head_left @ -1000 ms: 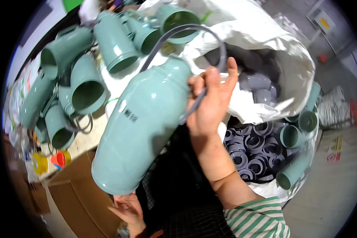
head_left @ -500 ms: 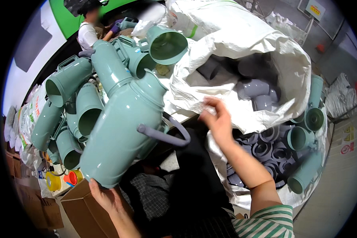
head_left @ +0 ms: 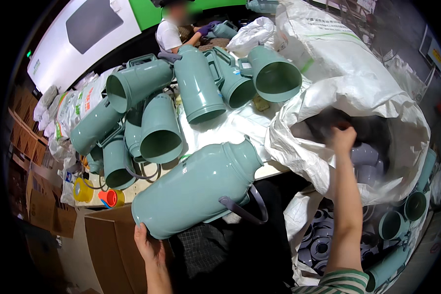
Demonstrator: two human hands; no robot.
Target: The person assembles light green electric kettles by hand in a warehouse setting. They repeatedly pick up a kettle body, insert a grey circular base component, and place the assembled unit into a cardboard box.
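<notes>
I see the left hand (head_left: 151, 247) gripping the flask (head_left: 193, 191) by its base rim, left of bottom centre. The flask lies tilted across the middle of the frame, its neck toward the right and its grey handle (head_left: 257, 206) hanging on the lower side. My view has the right hand (head_left: 344, 137) inside the mouth of the white sack (head_left: 299, 159), right of centre, fingers bent; I cannot tell whether they hold anything. Just below that hand, grey cups (head_left: 367, 174) lie in the sack.

At lower right I make out grey rings (head_left: 321, 247) in a second sack (head_left: 298, 215), with green flasks (head_left: 393, 225) along its right side. More flasks (head_left: 159, 132) lie in a heap on the table (head_left: 274, 170), upper left of centre. A yellow roll (head_left: 83, 190) sits beside a red ring (head_left: 113, 198) near the table's left corner, above a carton (head_left: 103, 245). At the top, a co-worker (head_left: 170, 35) in purple gloves (head_left: 207, 29) touches another flask (head_left: 224, 30).
</notes>
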